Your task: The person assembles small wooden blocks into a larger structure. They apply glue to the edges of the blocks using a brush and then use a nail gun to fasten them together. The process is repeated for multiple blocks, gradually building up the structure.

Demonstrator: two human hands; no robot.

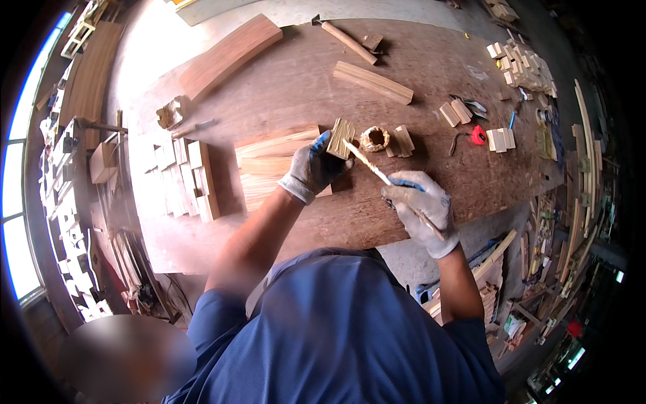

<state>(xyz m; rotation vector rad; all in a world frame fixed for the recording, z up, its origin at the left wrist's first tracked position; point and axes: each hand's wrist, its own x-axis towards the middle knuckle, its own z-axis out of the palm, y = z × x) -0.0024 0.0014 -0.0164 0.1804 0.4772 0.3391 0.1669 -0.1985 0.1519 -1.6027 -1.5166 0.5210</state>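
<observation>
My left hand point(313, 168), in a grey glove with blue fingers, grips a small wooden block point(342, 137) whose upper face carries a ridged yellowish coating that looks like glue. A slim glue brush point(369, 162) is held in my gloved right hand point(424, 207), its pale, smeared tip touching or just over the block; I cannot make out bristles. Just right of the block stands a round pot point(375, 139) with a glue-crusted rim. Wooden pieces point(402, 141) sit beside the pot. Under and left of my left hand, several striped wooden boards point(269, 165) lie side by side.
Stacked blocks point(178, 172) occupy the table's left side. Farther back are a thick plank point(232, 54), a hammer point(346, 42) and a wooden bar point(373, 82). To the right lie a red tape measure point(478, 135), small blocks point(500, 140) and a block pile point(525, 66).
</observation>
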